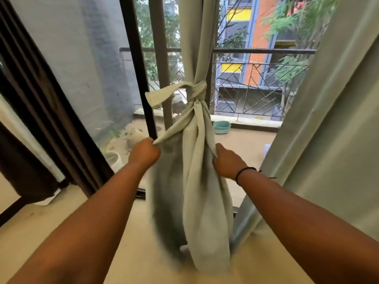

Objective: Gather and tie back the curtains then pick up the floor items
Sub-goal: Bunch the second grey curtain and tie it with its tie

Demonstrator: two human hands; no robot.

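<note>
Two hands on one knotted curtain

Small teal plastic basket on balcony floor, near black metal railing; orange-and-yellow bldg beyond; dark brown curtain at left; green trees outside.

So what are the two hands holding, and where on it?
Both grip the pale green curtain below its knot: the left hand pinches a strip of fabric pulled out sideways, the right hand grips a fold on the bundle's right side.
</note>
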